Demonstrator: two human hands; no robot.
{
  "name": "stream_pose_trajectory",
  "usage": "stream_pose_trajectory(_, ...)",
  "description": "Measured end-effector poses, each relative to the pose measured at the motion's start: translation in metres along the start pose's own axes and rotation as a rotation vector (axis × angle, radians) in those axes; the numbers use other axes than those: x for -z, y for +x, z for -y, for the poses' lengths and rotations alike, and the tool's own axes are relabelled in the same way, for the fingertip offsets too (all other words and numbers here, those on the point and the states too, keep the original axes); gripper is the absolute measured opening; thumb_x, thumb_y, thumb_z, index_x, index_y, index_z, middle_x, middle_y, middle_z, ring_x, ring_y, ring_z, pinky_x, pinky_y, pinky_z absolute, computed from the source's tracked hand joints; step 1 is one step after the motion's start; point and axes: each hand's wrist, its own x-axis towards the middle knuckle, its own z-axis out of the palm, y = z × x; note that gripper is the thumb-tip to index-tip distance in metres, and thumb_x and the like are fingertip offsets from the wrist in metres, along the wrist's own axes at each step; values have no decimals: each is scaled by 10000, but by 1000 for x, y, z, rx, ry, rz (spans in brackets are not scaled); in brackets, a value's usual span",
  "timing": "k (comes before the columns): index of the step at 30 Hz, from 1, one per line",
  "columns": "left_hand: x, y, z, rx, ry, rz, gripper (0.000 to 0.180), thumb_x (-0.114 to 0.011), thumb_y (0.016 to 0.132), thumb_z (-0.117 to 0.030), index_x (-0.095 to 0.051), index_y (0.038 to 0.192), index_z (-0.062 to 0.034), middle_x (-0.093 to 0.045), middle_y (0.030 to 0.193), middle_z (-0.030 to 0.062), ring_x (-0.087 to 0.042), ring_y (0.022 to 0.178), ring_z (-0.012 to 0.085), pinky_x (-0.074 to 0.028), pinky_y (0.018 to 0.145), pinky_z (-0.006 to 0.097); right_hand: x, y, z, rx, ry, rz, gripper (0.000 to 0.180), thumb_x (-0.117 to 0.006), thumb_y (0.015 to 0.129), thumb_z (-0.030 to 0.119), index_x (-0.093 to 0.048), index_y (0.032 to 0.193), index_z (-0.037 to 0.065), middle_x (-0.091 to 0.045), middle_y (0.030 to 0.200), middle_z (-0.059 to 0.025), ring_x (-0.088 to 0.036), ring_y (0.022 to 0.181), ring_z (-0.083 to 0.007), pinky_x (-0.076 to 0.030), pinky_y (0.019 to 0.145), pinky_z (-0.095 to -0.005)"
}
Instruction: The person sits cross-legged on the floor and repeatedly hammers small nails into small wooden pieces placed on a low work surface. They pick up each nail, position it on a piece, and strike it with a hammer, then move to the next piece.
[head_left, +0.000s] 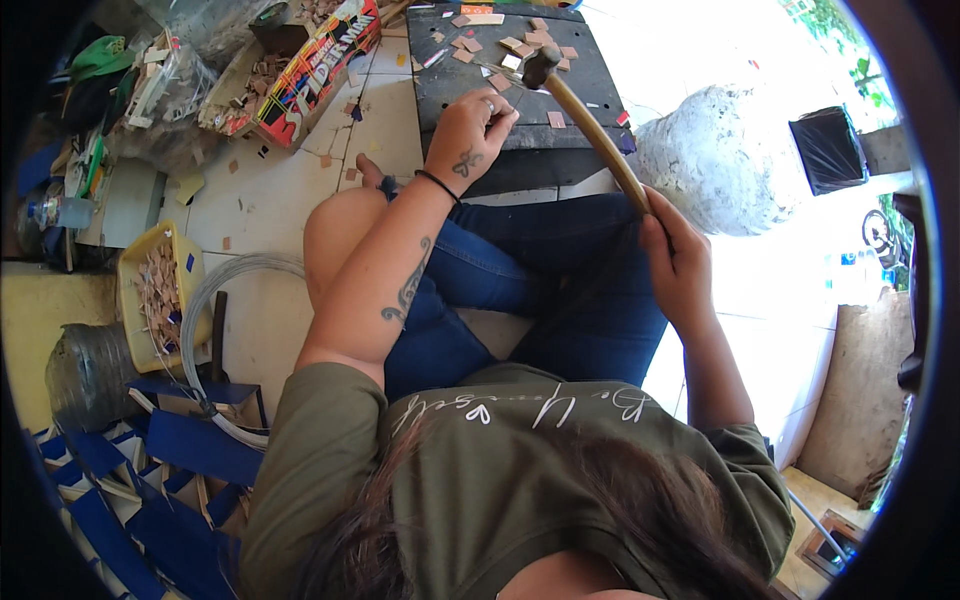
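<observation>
Tan wooden-handled hammer with a dark metal head (597,132): in the right hand (680,255), head over the desk; gap below it cannot be judged.
Right hand: fingers wrapped round the near end of the handle.
Left hand (472,135): fingertips pinched together over the desk's near part; cannot tell whether something thin sits between them.
Low black box-like desk (438,88): bears small flat brown and pale squares (472,44), scattered, mostly toward the far side.
Strike advice: looks like light tapping work; short, wrist-led blows with the face landing flat would likely suit such thin pieces.
Finger safety: left fingertips are near the hammer head; best kept out from under it.
Work spot: loose squares crowd the head; nudging them aside should give a steadier base.
Long open cardboard box with a red-and-yellow printed side (312,72): small brown pieces inside, tilted on the floor.
Yellow rectangular plastic basin (196,310): heap of small brown pieces, few blue bits.
Large translucent whitish plastic bag (715,160): bulging, right of desk; contents unclear.
Dark blue open-topped boxes (205,445): piled lower left; contents too jumbled to tell.
</observation>
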Motion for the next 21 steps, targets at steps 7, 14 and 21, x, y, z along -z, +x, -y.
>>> stream_pose_trajectory(7,-1,1,0,31,-13,-8,72,-672,812,-32,-621,774,2,-624,739,98,-622,634,228,-480,591,307,-4,-1,-4,26,-9,-1,303,-534,934,71,-576,1229,15,-632,821,-144,-613,706,-215,-481,676,-305)
stream_pose_trajectory(14,1,-1,-4,40,-19,10,73,-678,797,-38,-628,762,1,-611,733,116,-610,651,265,-476,592,332,-2,1,-2,-9,16,21,307,-538,935,78,-572,1235,19,-636,852,-149,-619,718,-206,-485,700,-303)
stream_pose_trajectory(21,1,0,-6,56,-32,6,93,-679,795,-53,-621,746,2,-606,731,124,-611,663,290,-479,600,346,-5,0,-6,39,16,15,305,-535,939,82,-567,1233,6,-641,870,-155,-623,734,-210,-484,713,-296)
